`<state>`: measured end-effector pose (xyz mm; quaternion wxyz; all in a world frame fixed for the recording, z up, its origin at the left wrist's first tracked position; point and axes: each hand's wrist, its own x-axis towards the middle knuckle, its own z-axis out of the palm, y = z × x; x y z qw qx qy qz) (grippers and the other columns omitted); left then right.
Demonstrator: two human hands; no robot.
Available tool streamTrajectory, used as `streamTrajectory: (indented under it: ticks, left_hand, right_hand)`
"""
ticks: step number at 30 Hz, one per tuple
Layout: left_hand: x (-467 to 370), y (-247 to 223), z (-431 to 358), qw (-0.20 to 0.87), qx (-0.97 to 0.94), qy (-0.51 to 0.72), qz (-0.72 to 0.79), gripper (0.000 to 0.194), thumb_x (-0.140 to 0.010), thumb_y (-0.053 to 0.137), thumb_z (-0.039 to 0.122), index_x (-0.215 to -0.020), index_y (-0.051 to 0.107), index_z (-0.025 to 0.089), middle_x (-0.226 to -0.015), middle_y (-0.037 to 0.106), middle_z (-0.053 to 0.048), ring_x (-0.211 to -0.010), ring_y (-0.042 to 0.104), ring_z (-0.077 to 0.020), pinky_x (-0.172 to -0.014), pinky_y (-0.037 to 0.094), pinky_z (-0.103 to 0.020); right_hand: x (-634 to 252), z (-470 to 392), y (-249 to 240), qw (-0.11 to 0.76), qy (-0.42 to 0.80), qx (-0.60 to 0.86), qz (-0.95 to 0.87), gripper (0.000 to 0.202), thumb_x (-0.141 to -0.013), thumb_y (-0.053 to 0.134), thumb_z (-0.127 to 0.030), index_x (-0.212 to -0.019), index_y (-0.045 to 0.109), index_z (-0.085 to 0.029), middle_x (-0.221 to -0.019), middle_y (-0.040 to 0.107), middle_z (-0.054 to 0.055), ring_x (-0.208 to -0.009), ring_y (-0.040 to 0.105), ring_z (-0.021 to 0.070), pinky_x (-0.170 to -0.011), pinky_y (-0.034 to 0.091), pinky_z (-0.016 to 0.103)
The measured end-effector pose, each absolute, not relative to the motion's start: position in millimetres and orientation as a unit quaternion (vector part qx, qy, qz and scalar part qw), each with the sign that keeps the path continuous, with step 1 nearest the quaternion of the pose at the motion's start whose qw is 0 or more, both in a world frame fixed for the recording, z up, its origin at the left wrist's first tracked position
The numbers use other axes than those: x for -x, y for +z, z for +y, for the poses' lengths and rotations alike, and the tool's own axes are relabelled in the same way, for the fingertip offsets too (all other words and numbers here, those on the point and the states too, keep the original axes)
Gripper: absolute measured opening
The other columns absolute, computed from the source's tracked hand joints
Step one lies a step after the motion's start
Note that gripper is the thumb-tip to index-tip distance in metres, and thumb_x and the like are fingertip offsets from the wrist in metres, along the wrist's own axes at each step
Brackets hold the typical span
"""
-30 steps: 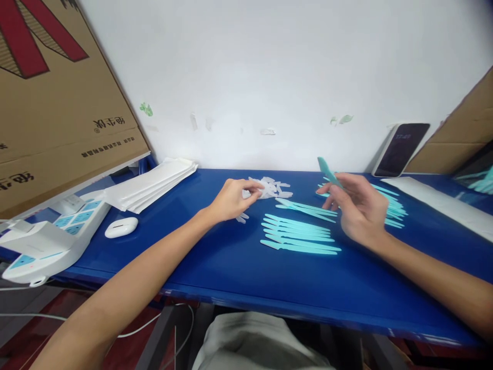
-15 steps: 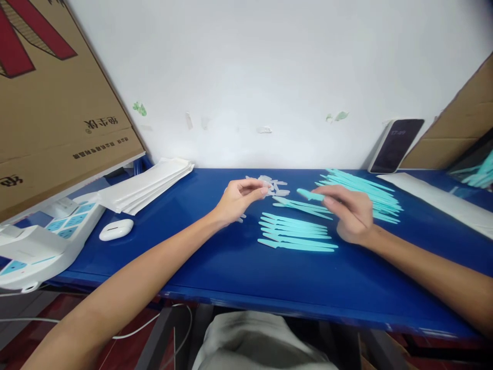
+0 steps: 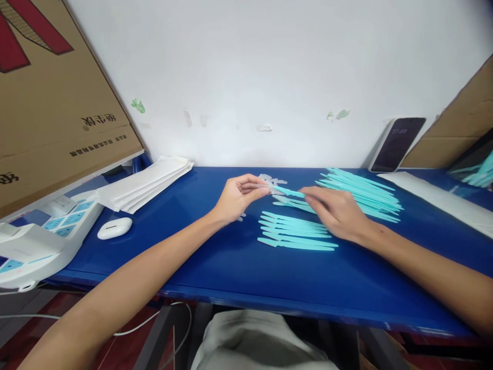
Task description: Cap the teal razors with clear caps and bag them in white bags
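My right hand (image 3: 333, 208) pinches a turquoise eyebrow razor (image 3: 288, 192) by its handle, its tip pointing left. At that tip my left hand (image 3: 242, 198) has thumb and fingers closed on a small clear plastic blade cap (image 3: 271, 189). Whether the tip is inside the cap I cannot tell. Behind the left fingers lie several loose clear caps (image 3: 265, 178). Below the hands, a row of turquoise razors (image 3: 296, 239) lies side by side, with a few more razors (image 3: 295, 203) just above it, partly hidden by my right hand.
A big pile of turquoise razors (image 3: 362, 190) lies at the right, near a leaning phone (image 3: 396, 146) and a white sleeve (image 3: 439, 200). White packets (image 3: 148, 180), an earbud case (image 3: 114, 228) and a power strip (image 3: 77, 226) occupy the left. A cardboard box (image 3: 57, 97) stands behind them.
My right hand has moved left with the razor, bringing its tip up to the cap in my left hand. The left hand has stayed almost still.
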<state>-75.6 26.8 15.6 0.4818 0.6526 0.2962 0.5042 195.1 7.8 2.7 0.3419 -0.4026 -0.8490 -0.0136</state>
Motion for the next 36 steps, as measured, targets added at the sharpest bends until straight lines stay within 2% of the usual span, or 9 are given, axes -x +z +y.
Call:
streamTrajectory:
  ticks: [13, 17, 20, 24, 27, 30, 32, 36]
  left_hand:
    - [74, 13, 26, 0.452, -0.644, 0.529, 0.319, 0.033, -0.069, 0.089, 0.039, -0.086, 0.075, 0.014, -0.090, 0.077, -0.008, -0.086, 0.073, -0.0206, -0.088, 0.058, -0.036]
    - [67, 12, 23, 0.431, -0.677, 0.493, 0.335, 0.033, -0.071, 0.087, 0.041, -0.083, 0.075, 0.013, -0.086, 0.076, -0.008, -0.076, 0.070, -0.0198, -0.073, 0.057, -0.033]
    - [67, 13, 23, 0.348, -0.732, 0.479, 0.337, 0.029, -0.081, 0.079, 0.042, -0.090, 0.076, 0.015, -0.093, 0.076, -0.008, -0.080, 0.069, -0.0197, -0.073, 0.054, -0.032]
    - [82, 16, 29, 0.111, -0.847, 0.397, 0.337, 0.028, -0.096, 0.062, 0.038, -0.111, 0.073, 0.018, -0.103, 0.074, -0.008, -0.095, 0.065, -0.0222, -0.085, 0.050, -0.035]
    - [100, 18, 38, -0.015, -0.886, 0.306, 0.348, 0.032, -0.101, 0.050, 0.035, -0.114, 0.071, 0.016, -0.104, 0.072, -0.010, -0.095, 0.062, -0.0239, -0.085, 0.047, -0.037]
    - [114, 21, 45, -0.058, -0.894, 0.246, 0.370, 0.036, -0.103, 0.043, 0.035, -0.107, 0.073, 0.015, -0.102, 0.070, -0.010, -0.094, 0.060, -0.0241, -0.082, 0.047, -0.036]
    - [119, 23, 47, -0.063, -0.901, 0.212, 0.372, 0.039, -0.103, 0.041, 0.037, -0.109, 0.073, 0.016, -0.103, 0.069, -0.011, -0.097, 0.059, -0.0247, -0.086, 0.046, -0.037]
    - [115, 24, 41, -0.032, -0.923, 0.149, 0.355, 0.043, -0.104, 0.041, 0.045, -0.126, 0.067, 0.019, -0.126, 0.062, -0.013, -0.116, 0.053, -0.0289, -0.101, 0.042, -0.045]
  right_hand:
    - [-194, 6, 6, 0.325, -0.018, 0.391, -0.861, 0.035, -0.102, 0.042, -0.033, -0.122, 0.070, -0.026, -0.105, 0.078, 0.006, -0.091, 0.072, 0.0259, -0.076, 0.055, 0.038]
    - [-185, -1, 10, 0.297, -0.005, 0.362, -0.884, 0.038, -0.104, 0.039, -0.031, -0.128, 0.067, -0.023, -0.096, 0.076, 0.008, -0.076, 0.068, 0.0232, -0.065, 0.050, 0.036]
    - [-178, -4, 14, 0.303, 0.005, 0.362, -0.881, 0.037, -0.104, 0.037, -0.031, -0.125, 0.067, -0.023, -0.094, 0.073, 0.008, -0.075, 0.066, 0.0222, -0.064, 0.048, 0.035]
    - [-182, 3, 15, 0.281, -0.021, 0.404, -0.871, 0.037, -0.104, 0.038, -0.035, -0.112, 0.071, -0.020, -0.095, 0.068, 0.011, -0.077, 0.063, 0.0224, -0.069, 0.046, 0.037]
    - [-194, 12, 12, 0.227, -0.050, 0.437, -0.869, 0.039, -0.103, 0.038, -0.037, -0.104, 0.073, -0.020, -0.093, 0.069, 0.010, -0.082, 0.064, 0.0245, -0.072, 0.043, 0.040]
    - [-202, 18, 9, 0.196, -0.053, 0.464, -0.862, 0.038, -0.102, 0.040, -0.038, -0.097, 0.074, -0.022, -0.093, 0.074, 0.008, -0.084, 0.066, 0.0261, -0.080, 0.039, 0.044]
    - [-203, 19, 9, 0.187, -0.045, 0.479, -0.856, 0.037, -0.100, 0.041, -0.039, -0.095, 0.074, -0.022, -0.088, 0.076, 0.005, -0.076, 0.067, 0.0245, -0.084, 0.038, 0.046]
    - [-202, 20, 11, 0.180, -0.021, 0.483, -0.857, 0.037, -0.098, 0.042, -0.035, -0.094, 0.075, -0.020, -0.059, 0.069, 0.001, -0.057, 0.061, 0.0213, -0.079, 0.043, 0.042]
